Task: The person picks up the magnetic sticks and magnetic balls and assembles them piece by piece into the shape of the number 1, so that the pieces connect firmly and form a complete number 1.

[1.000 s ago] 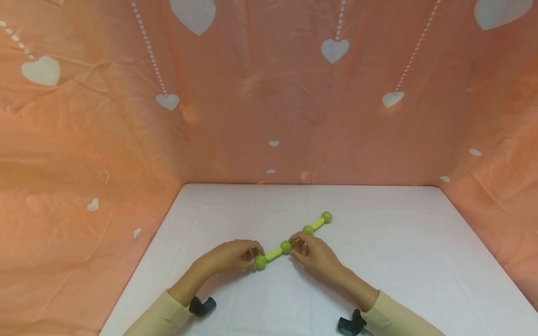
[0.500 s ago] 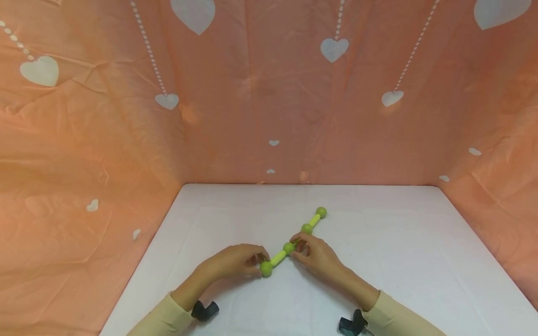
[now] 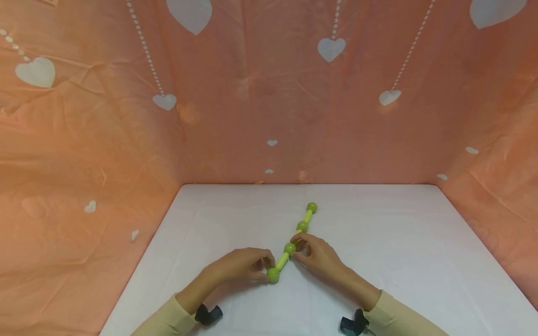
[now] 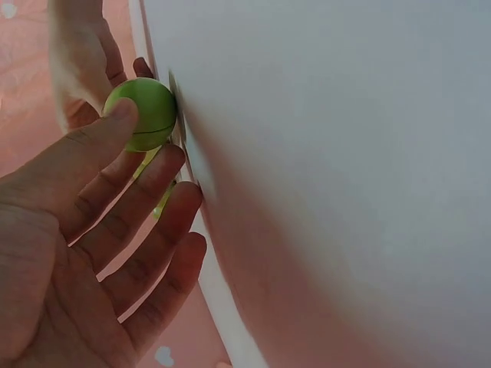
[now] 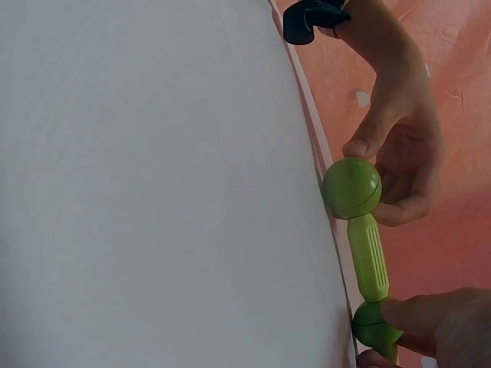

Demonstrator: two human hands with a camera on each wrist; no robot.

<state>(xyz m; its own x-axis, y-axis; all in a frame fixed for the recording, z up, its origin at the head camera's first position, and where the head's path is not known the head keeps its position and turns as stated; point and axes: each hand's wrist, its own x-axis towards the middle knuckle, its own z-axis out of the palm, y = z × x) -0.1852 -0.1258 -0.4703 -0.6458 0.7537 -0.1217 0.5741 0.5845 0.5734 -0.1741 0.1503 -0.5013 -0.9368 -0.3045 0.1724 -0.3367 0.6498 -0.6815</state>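
Observation:
A chain of several green balls joined by yellow-green ribbed rods (image 3: 282, 262) lies slantwise on the white table, running away from me. My left hand (image 3: 241, 266) pinches the green ball at its near end (image 3: 273, 275). In the left wrist view the thumb (image 4: 92, 149) presses that ball (image 4: 149, 115), with the other fingers around its far side. Farther up, my right hand (image 3: 319, 255) pinches the chain around the second ball (image 3: 290, 248) and the rod beyond it, which its fingers partly cover. The far balls, one in the middle (image 3: 302, 226) and one at the tip (image 3: 312, 207), are untouched.
The white table (image 3: 399, 242) extends on both sides of the hands. Orange cloth with white hearts (image 3: 252, 93) hangs behind and at both sides. Black wrist mounts sit below the left hand (image 3: 208, 315) and the right hand (image 3: 354, 323).
My left hand has moved right and toward me with the near-end ball. The chain's far end has swung left and away, so it stands steeper. The right hand has barely moved.

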